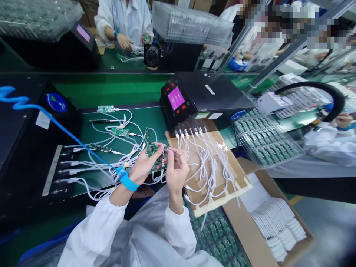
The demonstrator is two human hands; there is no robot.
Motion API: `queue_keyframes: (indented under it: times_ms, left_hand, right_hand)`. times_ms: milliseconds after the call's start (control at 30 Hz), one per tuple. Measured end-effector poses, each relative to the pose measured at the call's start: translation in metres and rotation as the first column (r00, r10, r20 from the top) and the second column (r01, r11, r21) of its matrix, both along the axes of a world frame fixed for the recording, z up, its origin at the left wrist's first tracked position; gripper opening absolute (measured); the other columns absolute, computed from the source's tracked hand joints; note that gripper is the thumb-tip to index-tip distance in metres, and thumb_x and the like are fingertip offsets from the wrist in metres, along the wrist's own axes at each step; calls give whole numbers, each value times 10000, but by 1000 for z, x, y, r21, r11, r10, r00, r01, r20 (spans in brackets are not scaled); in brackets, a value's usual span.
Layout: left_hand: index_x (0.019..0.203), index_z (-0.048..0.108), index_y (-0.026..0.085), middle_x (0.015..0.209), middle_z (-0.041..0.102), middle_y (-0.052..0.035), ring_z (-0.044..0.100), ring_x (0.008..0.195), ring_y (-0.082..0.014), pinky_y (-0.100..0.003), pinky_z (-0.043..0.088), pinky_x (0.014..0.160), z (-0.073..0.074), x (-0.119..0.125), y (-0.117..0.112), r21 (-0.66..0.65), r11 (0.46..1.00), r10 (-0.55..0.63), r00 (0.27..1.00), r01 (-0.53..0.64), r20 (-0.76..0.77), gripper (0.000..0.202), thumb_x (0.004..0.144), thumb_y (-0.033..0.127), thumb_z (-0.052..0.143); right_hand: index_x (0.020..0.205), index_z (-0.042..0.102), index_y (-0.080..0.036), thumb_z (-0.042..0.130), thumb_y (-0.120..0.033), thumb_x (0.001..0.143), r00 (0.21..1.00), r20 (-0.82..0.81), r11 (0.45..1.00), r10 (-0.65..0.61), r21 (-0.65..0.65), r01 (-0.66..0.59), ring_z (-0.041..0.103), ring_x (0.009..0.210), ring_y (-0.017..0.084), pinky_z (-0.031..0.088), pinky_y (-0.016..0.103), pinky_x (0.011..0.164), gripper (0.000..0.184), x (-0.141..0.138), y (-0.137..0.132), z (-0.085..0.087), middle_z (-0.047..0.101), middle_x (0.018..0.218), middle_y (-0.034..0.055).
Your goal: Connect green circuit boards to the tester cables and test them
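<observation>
Clamped between left hand fingers: small green rectangular circuit board; just beside, right hand fingertips pinched, seemingly on thin white plug.

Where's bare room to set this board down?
Free: the green belt beyond the mat, left of the black tester. Crowded: white cables cover the mat by the circuit board in the left hand; more cover the cardboard sheet.

A black tester with a pink screen stands on the green tabletop. White cables run from it over a cardboard sheet. Beside it lies a clear tray of boards. A carton holds bundled cords.
</observation>
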State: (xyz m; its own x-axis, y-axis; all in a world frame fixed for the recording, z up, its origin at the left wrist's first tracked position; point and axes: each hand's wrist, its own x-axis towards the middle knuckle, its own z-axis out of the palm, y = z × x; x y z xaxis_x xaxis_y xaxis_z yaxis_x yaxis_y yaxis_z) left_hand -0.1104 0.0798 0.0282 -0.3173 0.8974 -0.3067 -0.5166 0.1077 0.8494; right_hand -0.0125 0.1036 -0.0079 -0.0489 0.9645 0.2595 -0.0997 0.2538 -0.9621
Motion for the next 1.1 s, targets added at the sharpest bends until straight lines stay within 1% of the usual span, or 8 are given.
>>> queue_keyframes:
  times_ms: [200, 333, 467, 633, 733, 833, 900, 1100]
  left_hand:
    - [937, 714, 147, 662, 589, 21, 500, 537, -79, -171, 402, 423, 0, -1, 0, 7, 999, -41, 999, 41, -7, 515, 664, 517, 945]
    - [907, 711, 145, 662, 579, 25, 491, 543, -76, -166, 392, 421, -1, -2, 2, 8, 999, -46, 999, 46, 10, 494, 634, 466, 968]
    - [909, 713, 150, 705, 591, 15, 514, 589, -89, -167, 389, 429, -1, -3, 4, 10, 998, -66, 998, 66, -17, 469, 645, 445, 964]
    - [949, 721, 153, 736, 584, 9, 505, 614, -93, -177, 387, 448, -5, -9, 8, -40, 997, -67, 995, 64, -74, 534, 648, 534, 943]
    - [1001, 717, 156, 739, 578, 13, 495, 599, -88, -183, 380, 455, -7, -12, 11, -70, 998, 1, 992, -10, -122, 582, 647, 565, 931]
    - [1042, 698, 161, 758, 597, 9, 493, 581, -85, -187, 371, 455, -7, -14, 10, -78, 994, 64, 984, -78, -168, 581, 668, 545, 921]
    - [1071, 684, 164, 774, 606, 6, 490, 571, -86, -192, 363, 450, -6, -15, 8, -87, 994, 51, 981, -69, -188, 578, 698, 550, 899]
    - [1070, 666, 144, 725, 533, 32, 496, 607, -106, -206, 394, 470, -10, -18, 6, -84, 995, 42, 980, -60, -192, 637, 670, 578, 907]
  right_hand:
    - [1029, 719, -199, 615, -328, 1033, 999, 51, 997, -18, 82, 14, 605, 706, 98, 555, 265, 672, 166, 2, 2, -2, 588, 1013, 38]
    - [1007, 724, -190, 608, -356, 1034, 993, 114, 995, -26, 103, 14, 646, 852, 151, 565, 303, 773, 204, 4, 3, -2, 619, 993, 54]
    - [1000, 733, -194, 618, -345, 1026, 995, 98, 994, -11, 110, 0, 659, 934, 175, 560, 321, 829, 192, 7, 5, 2, 648, 1004, 64]
    - [990, 749, -193, 649, -374, 1001, 996, 87, 998, -3, 70, -4, 669, 939, 183, 562, 328, 821, 207, 7, 9, 3, 675, 1024, 75]
    - [1068, 737, -199, 682, -415, 971, 999, 0, 996, 34, -87, -34, 635, 716, 136, 534, 277, 639, 242, 3, 12, 2, 684, 906, 36]
    - [1134, 688, -199, 675, -492, 957, 992, -87, 959, 88, -260, -108, 472, 455, 97, 382, 225, 433, 342, -2, 17, 3, 554, 602, -63]
    - [1158, 675, -189, 658, -538, 953, 988, -91, 940, 125, -307, -147, 436, 400, 99, 342, 219, 398, 405, -4, 21, 5, 491, 509, -90]
    - [1376, 608, -92, 588, -619, 967, 977, 56, 917, 207, -359, -174, 435, 324, 110, 334, 233, 342, 667, -8, 34, 0, 572, 509, -59]
